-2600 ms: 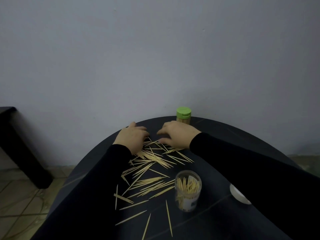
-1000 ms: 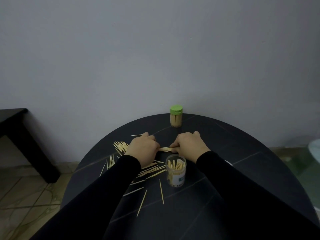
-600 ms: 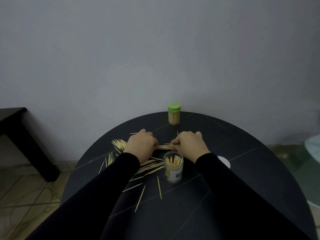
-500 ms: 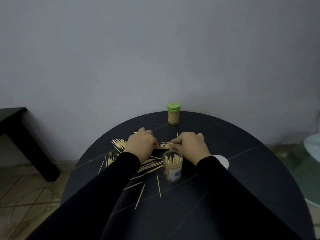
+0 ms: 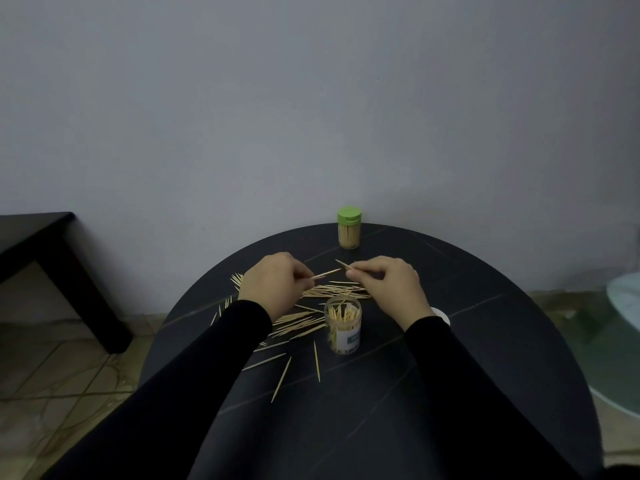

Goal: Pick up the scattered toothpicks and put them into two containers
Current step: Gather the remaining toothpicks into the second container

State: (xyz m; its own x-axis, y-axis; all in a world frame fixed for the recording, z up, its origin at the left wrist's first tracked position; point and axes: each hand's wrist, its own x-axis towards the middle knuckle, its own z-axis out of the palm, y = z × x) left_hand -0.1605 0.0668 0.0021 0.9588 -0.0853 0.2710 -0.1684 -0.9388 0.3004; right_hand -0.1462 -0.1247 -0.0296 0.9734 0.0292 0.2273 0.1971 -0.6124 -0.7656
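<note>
**A:** Where are the toothpicks?

**B:** Most lie in a loose pile of toothpicks (image 5: pixel 332 292) on the round black table (image 5: pixel 485 341), between the two hands. More are spread out to the left and toward the front. A few single ones lie apart, near the front of the open jar.

**A:** What are the hands doing?

**B:** The left hand (image 5: pixel 273 285) is held a little above the pile. Its fingers are curled in and pinch one toothpick (image 5: pixel 325 274), which sticks out to the right. The right hand (image 5: pixel 391 285) pinches another toothpick (image 5: pixel 343 264) between thumb and finger, and the tip points up and to the left. The two tips are close but not touching.

**A:** And the jars?

**B:** The clear open jar (image 5: pixel 343 329) stands upright just in front of the pile, between the two black sleeves. It has toothpicks standing in it (about half full, I think). The other jar, with a green lid (image 5: pixel 349 233), stands shut at the far edge of the table, well apart from the hands. It looks full.

**A:** What else is there?

**B:** A small white round thing (image 5: pixel 441 315) peeks out behind the right wrist. The wall (image 5: pixel 311 98) is plain grey. A black bench (image 5: pixel 41 244) stands on the left, on a tiled floor (image 5: pixel 52 368). Something pale green (image 5: pixel 623 299) is at the right edge, too blurry to tell.
</note>
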